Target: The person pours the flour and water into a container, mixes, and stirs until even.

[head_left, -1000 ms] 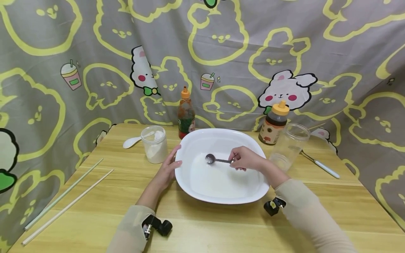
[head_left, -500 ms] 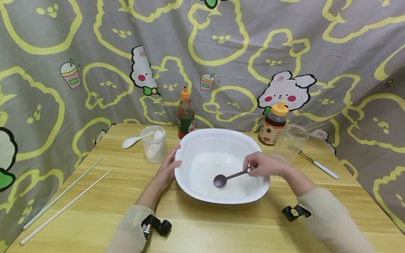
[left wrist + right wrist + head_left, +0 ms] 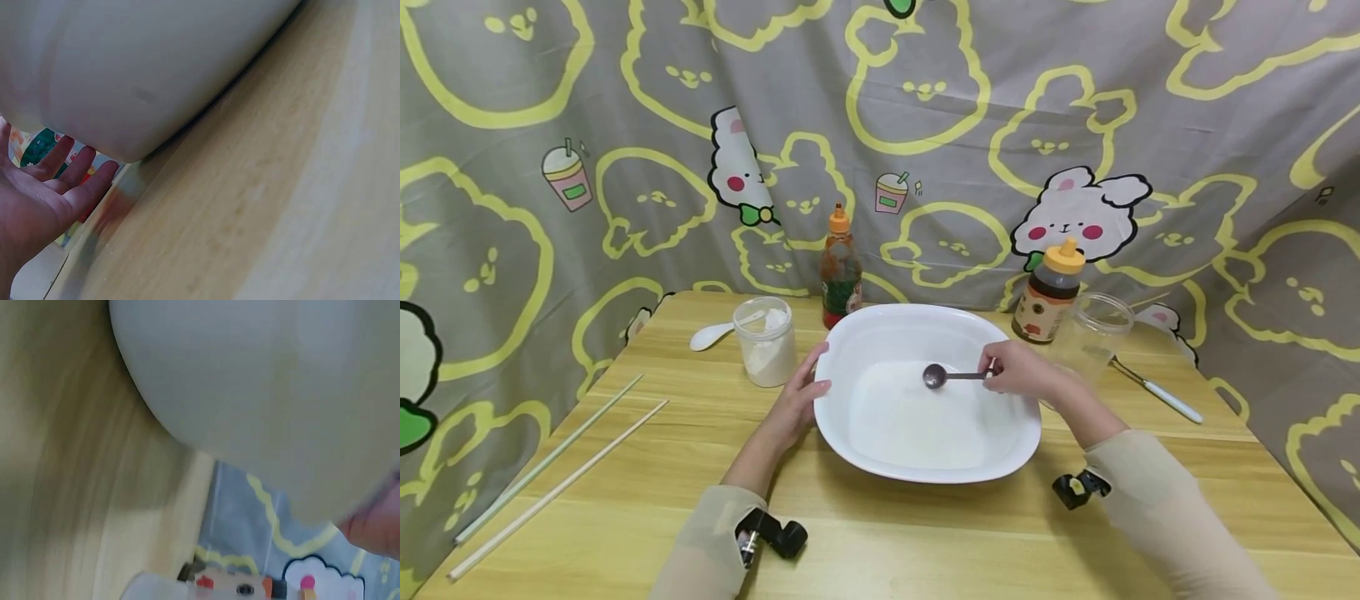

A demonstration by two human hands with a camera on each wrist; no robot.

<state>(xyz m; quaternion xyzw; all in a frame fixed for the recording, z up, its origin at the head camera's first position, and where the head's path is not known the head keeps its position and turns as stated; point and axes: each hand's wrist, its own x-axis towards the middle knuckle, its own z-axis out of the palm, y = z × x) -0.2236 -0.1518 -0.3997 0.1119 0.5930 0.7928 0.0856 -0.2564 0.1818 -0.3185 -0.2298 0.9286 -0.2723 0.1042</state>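
Observation:
A white basin (image 3: 887,454) holds a whitish liquid. My right hand (image 3: 1022,368) pinches the handle end of a dark measuring spoon (image 3: 935,377), its round bowl over the liquid near the basin's middle. Whether the spoon touches the liquid is hard to tell. At the basin's left side my left hand (image 3: 796,404) rests against the rim. In the left wrist view its fingers (image 3: 81,165) stretch out, spread, along the outer wall. Only a bit of the right hand (image 3: 378,528) shows at the edge of the right wrist view.
Left of the basin stand a jar of white powder (image 3: 769,354) and a white spoon (image 3: 711,336). Behind is a red sauce bottle (image 3: 841,283). At right are a brown squeeze bottle (image 3: 1048,292), a clear jar (image 3: 1093,333) and a light-handled utensil (image 3: 1172,402). Two sticks (image 3: 557,492) lie far left.
The right hand has swept the measuring spoon through the basin: first toward the near side and right, then back toward the far side. The left hand has stayed at the rim.

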